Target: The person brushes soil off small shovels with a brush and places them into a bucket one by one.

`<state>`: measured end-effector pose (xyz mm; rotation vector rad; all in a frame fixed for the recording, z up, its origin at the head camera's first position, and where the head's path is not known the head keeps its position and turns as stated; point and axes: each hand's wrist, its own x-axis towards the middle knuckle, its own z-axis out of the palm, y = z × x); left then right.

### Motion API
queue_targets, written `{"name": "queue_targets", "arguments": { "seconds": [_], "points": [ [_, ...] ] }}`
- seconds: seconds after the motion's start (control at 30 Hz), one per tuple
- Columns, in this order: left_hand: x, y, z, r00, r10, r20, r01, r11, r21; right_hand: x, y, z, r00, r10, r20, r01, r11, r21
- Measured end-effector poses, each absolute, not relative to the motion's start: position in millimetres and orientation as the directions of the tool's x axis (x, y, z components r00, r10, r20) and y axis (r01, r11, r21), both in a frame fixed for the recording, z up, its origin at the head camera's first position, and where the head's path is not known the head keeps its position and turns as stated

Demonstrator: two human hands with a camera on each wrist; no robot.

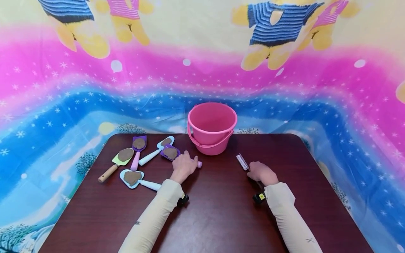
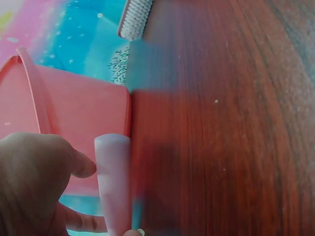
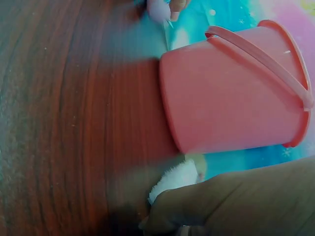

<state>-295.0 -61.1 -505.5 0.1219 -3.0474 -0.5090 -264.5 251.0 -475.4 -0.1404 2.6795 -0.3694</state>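
Note:
My left hand [image 1: 184, 167] grips the pink handle [image 2: 113, 182] of a small purple shovel [image 1: 163, 153]; a round brown lump [image 1: 171, 152] lies on its blade. In the left wrist view the handle's rounded end sticks up past the fingers. To the right, my right hand [image 1: 262, 173] holds a brush [image 1: 242, 162] with white bristles, its head pointing away from me. The fingers hide the brush's handle. The right wrist view shows only the white bristles [image 3: 174, 179] beside the hand. Between and beyond both hands stands a pink bucket [image 1: 211, 140], upright, its handle folded down in front.
Left of my left hand lie a green shovel [image 1: 116, 160] with a wooden handle, another purple shovel [image 1: 135, 161] and two light-blue ones [image 1: 150, 157] [image 1: 150, 185], each bearing a brown lump. The dark wooden table [image 1: 218, 218] ends at a printed cloth backdrop [image 1: 152, 95].

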Motion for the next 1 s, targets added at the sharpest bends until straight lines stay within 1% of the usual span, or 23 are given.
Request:
{"name": "queue_targets", "arguments": {
  "seconds": [0.13, 0.33, 0.4, 0.5, 0.63, 0.87, 1.0],
  "points": [
    [-292.7, -67.0, -504.4, -0.996, -0.079, 0.035, -0.062, 0.934, 0.352, -268.7, 252.5, -480.3, -0.899, -0.153, -0.411, -0.038, 0.961, -0.275],
    [-283.4, -80.3, -497.7, -0.998, -0.055, -0.019, -0.058, 0.905, 0.421, -270.1, 253.7, -484.8, -0.895, -0.127, -0.428, 0.029, 0.94, -0.339],
    [-279.9, -84.1, -493.7, -0.997, -0.055, -0.049, -0.071, 0.889, 0.453, -269.9, 254.0, -484.9, -0.897, -0.133, -0.421, 0.023, 0.939, -0.344],
    [-275.3, -90.1, -488.4, -0.996, -0.06, -0.072, -0.087, 0.872, 0.482, -270.2, 253.8, -485.1, -0.903, -0.165, -0.397, -0.024, 0.941, -0.337],
    [-270.6, -98.3, -483.5, -0.997, -0.054, -0.054, -0.074, 0.875, 0.478, -270.7, 252.0, -486.2, -0.911, -0.192, -0.364, -0.065, 0.94, -0.334],
    [-263.1, -111.6, -477.6, -1.0, -0.003, -0.03, -0.015, 0.92, 0.392, -268.8, 245.6, -486.2, -0.931, -0.213, -0.298, -0.108, 0.936, -0.334],
    [-259.2, -117.9, -475.9, -1.0, -0.005, -0.03, -0.016, 0.922, 0.386, -266.1, 242.3, -486.0, -0.938, -0.24, -0.249, -0.145, 0.926, -0.348]
  ]
}}
